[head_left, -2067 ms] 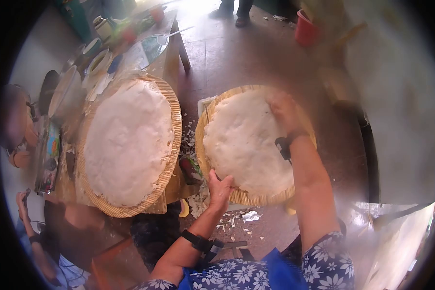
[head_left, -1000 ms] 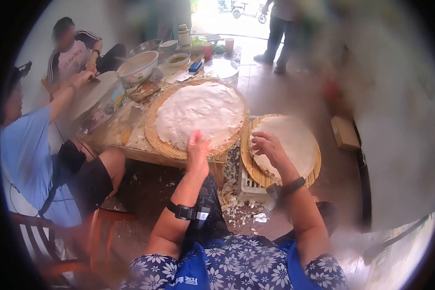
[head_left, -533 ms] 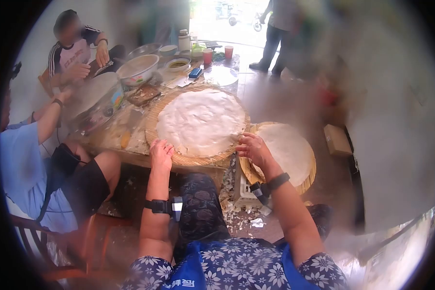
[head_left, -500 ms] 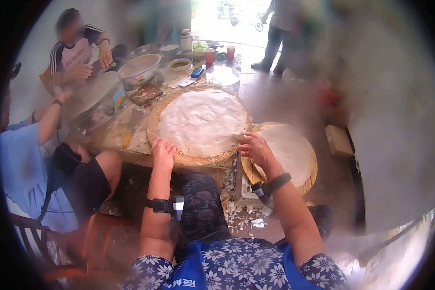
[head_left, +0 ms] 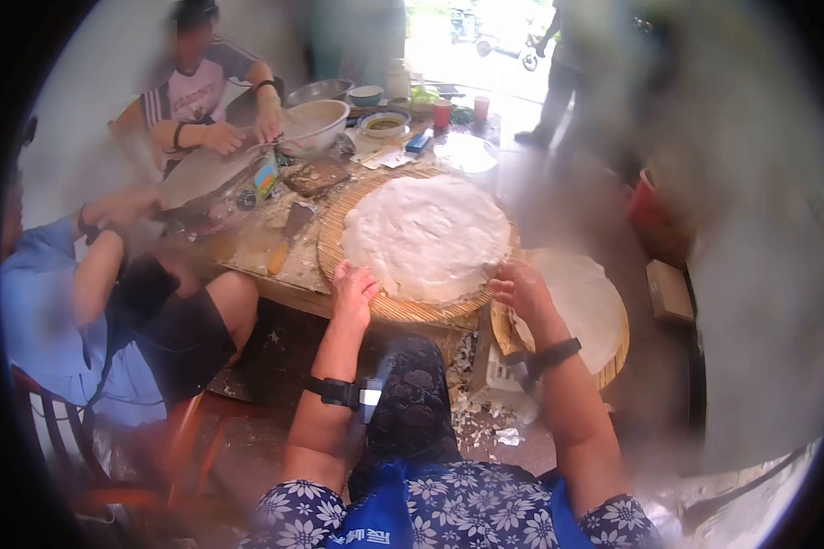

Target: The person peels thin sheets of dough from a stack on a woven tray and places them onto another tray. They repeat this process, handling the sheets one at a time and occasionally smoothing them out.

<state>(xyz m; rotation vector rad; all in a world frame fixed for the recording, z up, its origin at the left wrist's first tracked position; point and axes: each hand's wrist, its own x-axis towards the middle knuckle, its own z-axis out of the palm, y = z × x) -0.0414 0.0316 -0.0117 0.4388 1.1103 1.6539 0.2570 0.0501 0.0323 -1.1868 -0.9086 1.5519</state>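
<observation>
A large white sheet of dough point(head_left: 426, 233) lies on a round woven tray point(head_left: 334, 240) at the table's front edge. My left hand point(head_left: 352, 285) is at the tray's lower left rim, fingers bent over the edge of tray and dough. At the right rim, my right hand point(head_left: 520, 285) has its fingers curled at the dough's edge. Whether either hand grips the tray or the dough is too small to tell. A second pale dough sheet point(head_left: 572, 302) lies on another woven tray point(head_left: 621, 352), lower and to the right, partly behind my right forearm.
Two people sit at the left, their hands near a pale sheet point(head_left: 206, 174). On the table point(head_left: 288, 274) are a large bowl point(head_left: 313, 123), a scraper point(head_left: 298, 220), red cups point(head_left: 441, 113) and a blue box point(head_left: 417, 144). Someone stands by the doorway; a cardboard box point(head_left: 670, 291) is right.
The whole view has shifted, so the scene sits further right. My hands remain at the tray's rim. The seated people's hands have moved over their work.
</observation>
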